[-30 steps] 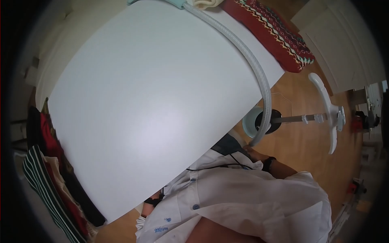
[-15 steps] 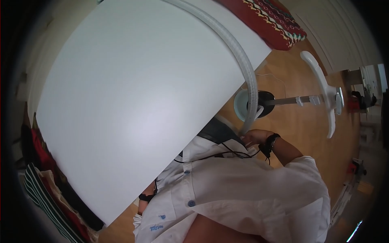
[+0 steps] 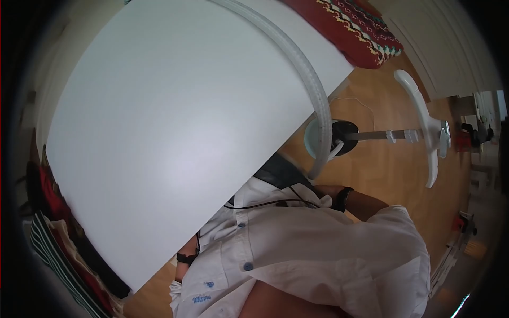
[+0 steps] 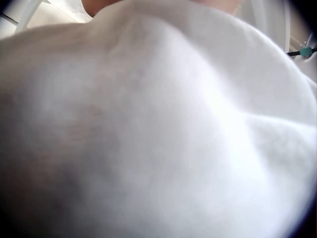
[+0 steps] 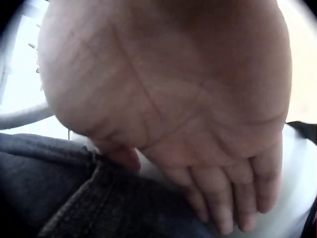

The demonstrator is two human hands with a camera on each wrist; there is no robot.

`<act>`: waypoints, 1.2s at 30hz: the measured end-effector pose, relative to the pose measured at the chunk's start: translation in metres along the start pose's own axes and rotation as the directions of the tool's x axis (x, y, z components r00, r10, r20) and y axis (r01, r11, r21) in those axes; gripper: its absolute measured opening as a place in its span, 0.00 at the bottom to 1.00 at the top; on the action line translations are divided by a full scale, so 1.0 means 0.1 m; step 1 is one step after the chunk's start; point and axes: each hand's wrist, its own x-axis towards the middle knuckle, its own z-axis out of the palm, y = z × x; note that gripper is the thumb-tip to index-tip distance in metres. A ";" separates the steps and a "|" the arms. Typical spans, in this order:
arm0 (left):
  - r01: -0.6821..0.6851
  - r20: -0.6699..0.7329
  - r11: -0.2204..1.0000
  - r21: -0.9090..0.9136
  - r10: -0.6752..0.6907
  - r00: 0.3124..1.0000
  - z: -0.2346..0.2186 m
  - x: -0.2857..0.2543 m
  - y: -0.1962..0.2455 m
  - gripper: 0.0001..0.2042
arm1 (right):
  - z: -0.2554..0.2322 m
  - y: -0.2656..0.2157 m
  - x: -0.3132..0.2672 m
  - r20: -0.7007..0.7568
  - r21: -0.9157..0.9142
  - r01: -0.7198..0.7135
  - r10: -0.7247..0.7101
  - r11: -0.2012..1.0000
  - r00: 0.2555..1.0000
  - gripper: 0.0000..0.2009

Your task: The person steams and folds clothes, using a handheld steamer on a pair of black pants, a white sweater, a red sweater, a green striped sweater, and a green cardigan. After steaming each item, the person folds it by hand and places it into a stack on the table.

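Observation:
My right hand (image 3: 328, 191) is at the denim waist (image 3: 281, 170), below the white shirt's hem. In the right wrist view the palm (image 5: 168, 84) faces the camera and the fingers (image 5: 218, 193) point down, nearly straight, beside dark denim (image 5: 114, 198) and white cloth; nothing is held. My left hand (image 3: 189, 247) is partly visible by the white table's (image 3: 175, 132) near edge, its fingers hidden. White fabric (image 4: 158, 124) fills most of the left wrist view, with only bits of skin at the top.
A grey hose (image 3: 302, 63) arcs over the table to a device with a pale blue tank (image 3: 313, 139) and a pole carrying a white hanger (image 3: 428, 127). A red patterned knit (image 3: 350, 37) lies at the far corner; folded clothes (image 3: 63, 254) hang along the left edge.
The view has shifted, so the table and device sit differently in frame. My right hand has moved slightly away from the hose's lower bend and is less exposed than half a second ago.

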 end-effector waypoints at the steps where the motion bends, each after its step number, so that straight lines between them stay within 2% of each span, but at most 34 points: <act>1: -0.003 -0.010 1.000 0.000 0.003 1.000 -0.02 -0.01 -0.02 0.18 | 0.02 -0.09 -0.01 -0.003 0.388 -0.077 0.084 0.918 0.996 0.25; 2: -0.007 -0.017 1.000 0.004 0.007 1.000 -0.03 -0.02 -0.04 0.18 | 0.03 -0.09 0.02 0.000 0.378 -0.076 0.082 0.922 0.997 0.25; 4: -0.005 -0.025 1.000 0.012 0.005 1.000 -0.08 -0.05 -0.09 0.18 | 0.07 -0.09 0.05 -0.016 0.381 0.029 -0.025 0.924 1.000 0.30; 5: -0.005 -0.028 1.000 0.014 0.006 1.000 -0.08 -0.06 -0.11 0.18 | 0.09 -0.08 0.05 -0.009 0.375 0.022 -0.020 0.927 1.000 0.30; 7: -0.002 -0.029 1.000 0.013 0.003 1.000 -0.08 -0.08 -0.13 0.18 | 0.22 -0.57 -0.40 0.069 0.623 0.072 -0.146 0.779 0.987 0.26; 8: -0.003 -0.030 1.000 0.011 0.003 1.000 -0.08 -0.08 -0.14 0.18 | 0.19 -0.61 -0.42 0.074 0.619 0.065 -0.141 0.783 0.987 0.26; 10: 0.000 -0.030 1.000 0.014 0.001 1.000 -0.07 -0.10 -0.14 0.18 | 0.17 -0.65 -0.42 0.080 0.461 0.184 -0.247 0.868 0.966 0.31; 14: -0.006 -0.027 1.000 0.014 0.006 1.000 -0.06 -0.10 -0.16 0.18 | 0.22 -0.60 -0.41 0.113 0.507 0.217 -0.313 0.834 0.943 0.34; 16: -0.010 -0.023 1.000 0.012 0.011 1.000 -0.06 -0.08 -0.18 0.18 | 0.23 -0.72 -0.55 0.095 0.375 0.239 -0.294 0.896 0.951 0.39; 17: -0.014 -0.021 1.000 0.016 0.014 1.000 -0.07 -0.07 -0.17 0.18 | 0.24 -0.73 -0.56 0.099 0.373 0.236 -0.292 0.897 0.951 0.39; 18: -0.015 -0.019 1.000 0.019 0.015 1.000 -0.06 -0.07 -0.17 0.18 | 0.26 -0.74 -0.56 0.011 0.230 0.417 -0.431 0.879 0.902 0.37; 19: -0.019 -0.017 1.000 0.024 0.019 1.000 -0.05 -0.06 -0.17 0.18 | 0.27 -0.77 -0.57 -0.052 0.069 0.572 -0.570 0.817 0.820 0.36; 20: -0.022 -0.012 0.999 0.030 0.022 1.000 -0.03 -0.05 -0.19 0.18 | 0.30 -0.87 -0.68 -0.048 0.065 0.570 -0.568 0.819 0.822 0.36; 21: -0.030 -0.006 0.999 0.034 0.030 1.000 0.00 -0.05 -0.19 0.18 | 0.33 -0.98 -0.85 -0.062 -0.246 0.485 -0.513 0.839 0.856 0.35; 22: -0.043 0.004 0.998 0.043 0.043 0.999 0.04 -0.05 -0.20 0.18 | 0.37 -1.09 -1.02 -0.095 -0.529 0.349 -0.463 0.773 0.881 0.35; 23: -0.050 0.027 0.998 0.047 0.049 0.998 0.05 -0.05 -0.16 0.18 | 0.41 -1.15 -1.15 -0.092 -0.534 0.348 -0.461 0.771 0.883 0.35; 25: -0.009 0.130 1.000 0.023 0.006 0.992 -0.08 -0.02 0.11 0.18 | 0.48 -1.26 -1.34 -0.120 -0.817 0.250 -0.578 0.519 0.807 0.39; 26: 0.035 0.206 0.999 0.001 -0.035 0.978 -0.22 0.01 0.33 0.18 | 0.50 -1.28 -1.38 -0.117 -0.817 0.253 -0.577 0.519 0.808 0.39; 27: 0.118 0.355 0.992 -0.039 -0.096 0.930 -0.31 0.03 0.48 0.18 | 0.50 -1.31 -1.42 -0.077 -0.824 0.321 -0.655 0.466 0.752 0.37; 28: 0.119 0.353 0.992 -0.041 -0.097 0.930 -0.21 0.00 0.35 0.18 | 0.51 -1.33 -1.44 -0.038 -0.830 0.384 -0.726 0.406 0.686 0.35; 29: -0.075 0.230 0.997 -0.018 0.077 0.970 0.00 -0.04 0.12 0.19 | 0.49 -1.31 -1.37 -0.036 -0.832 0.383 -0.727 0.402 0.686 0.35; 30: -0.261 0.112 0.965 0.030 0.256 0.960 0.08 -0.05 0.04 0.21 | 0.47 -1.26 -1.25 0.061 -0.820 0.494 -0.814 0.289 0.578 0.33; 31: -0.258 0.110 0.966 0.030 0.254 0.961 0.13 -0.07 -0.04 0.21 | 0.47 -1.24 -1.18 0.155 -0.793 0.588 -0.878 0.163 0.452 0.30; 32: -0.256 0.116 0.966 -0.039 0.259 0.959 0.14 -0.08 -0.06 0.21 | 0.49 -1.28 -1.19 0.160 -0.792 0.589 -0.877 0.159 0.453 0.30; 34: -0.247 0.128 0.953 -0.175 0.270 0.954 0.14 -0.11 -0.10 0.22 | 0.57 -1.39 -1.22 0.148 -0.533 0.667 -0.719 0.521 0.680 0.27; 35: -0.242 0.130 0.940 -0.242 0.279 0.952 0.13 -0.11 -0.10 0.23 | 0.62 -1.44 -1.21 0.151 -0.536 0.666 -0.717 0.519 0.680 0.27; 36: -0.234 0.127 0.921 -0.311 0.284 0.950 0.14 -0.11 -0.08 0.23 | 0.66 -1.50 -1.19 0.141 -0.509 0.696 -0.748 0.507 0.649 0.25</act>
